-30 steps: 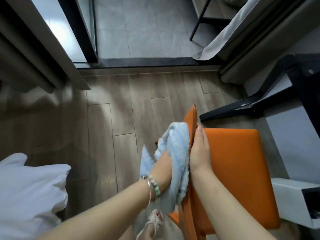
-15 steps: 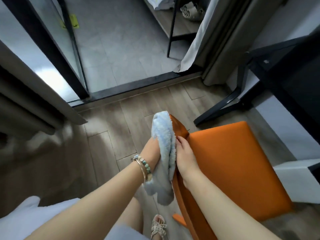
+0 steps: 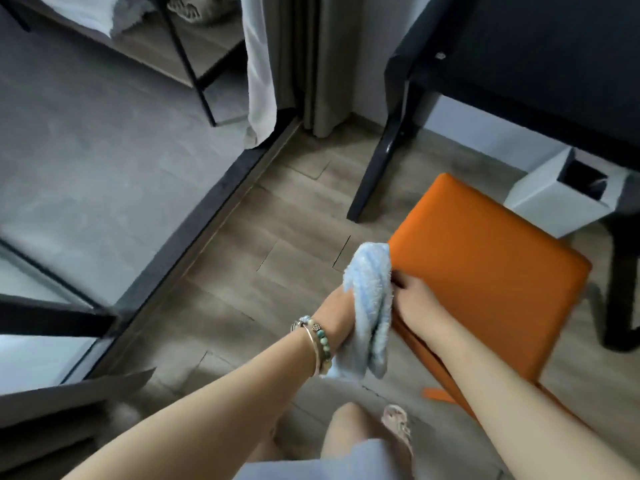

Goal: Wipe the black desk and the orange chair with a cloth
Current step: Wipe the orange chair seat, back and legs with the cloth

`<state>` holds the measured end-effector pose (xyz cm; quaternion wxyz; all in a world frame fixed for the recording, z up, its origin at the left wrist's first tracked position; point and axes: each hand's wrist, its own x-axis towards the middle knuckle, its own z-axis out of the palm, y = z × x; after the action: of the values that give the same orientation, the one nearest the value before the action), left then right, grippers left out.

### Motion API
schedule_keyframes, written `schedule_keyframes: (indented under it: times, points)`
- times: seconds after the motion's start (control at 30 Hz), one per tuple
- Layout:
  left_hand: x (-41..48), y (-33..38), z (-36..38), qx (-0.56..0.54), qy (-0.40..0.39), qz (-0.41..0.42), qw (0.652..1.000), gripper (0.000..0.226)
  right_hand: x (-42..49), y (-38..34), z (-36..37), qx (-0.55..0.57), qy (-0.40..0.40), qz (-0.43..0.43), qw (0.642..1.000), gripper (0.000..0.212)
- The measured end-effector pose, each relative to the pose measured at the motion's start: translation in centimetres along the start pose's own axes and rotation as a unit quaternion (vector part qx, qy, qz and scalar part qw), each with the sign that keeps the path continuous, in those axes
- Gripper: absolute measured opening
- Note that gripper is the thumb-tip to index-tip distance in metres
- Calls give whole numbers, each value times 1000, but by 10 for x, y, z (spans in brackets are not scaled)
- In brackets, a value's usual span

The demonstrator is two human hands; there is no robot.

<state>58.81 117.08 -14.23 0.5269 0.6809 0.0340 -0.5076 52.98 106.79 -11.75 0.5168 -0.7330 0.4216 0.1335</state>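
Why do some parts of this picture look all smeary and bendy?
Head view: the camera seems to be moving, so the desk leg on the right and the door frame on the left look smeared; the wide lens bends the floor track; the cloth, the left hand and the right hand look sharper; the light is dim and soft.

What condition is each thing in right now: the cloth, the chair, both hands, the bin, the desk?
Fluffy light-blue cloth: bunched, draped over the chair's backrest edge.
Orange padded chair: upright, seat bare.
Left hand: pressing the cloth on the backrest.
Right hand: gripping the backrest.
White square bin: open-topped.
Black desk: standing, untouched.
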Motion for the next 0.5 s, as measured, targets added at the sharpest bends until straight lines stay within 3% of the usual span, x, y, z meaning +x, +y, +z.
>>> schedule_keyframes:
  times: [0.07,0.2,0.37,0.5]
  points:
    - [9,5,-9,28,-21,-11,999,33,2,-1,-1,-24,41,-8,999,17]
    - [30,19,-25,79,-40,-47,995,33,10,9,1,39,91,39,994,18]
    - [72,39,-26,59,-11,-117,991,37,27,17,-8,115,97,97,984,17]
    - [90,60,-25,44,-43,-153,986,39,45,19,-15,151,114,125,974,18]
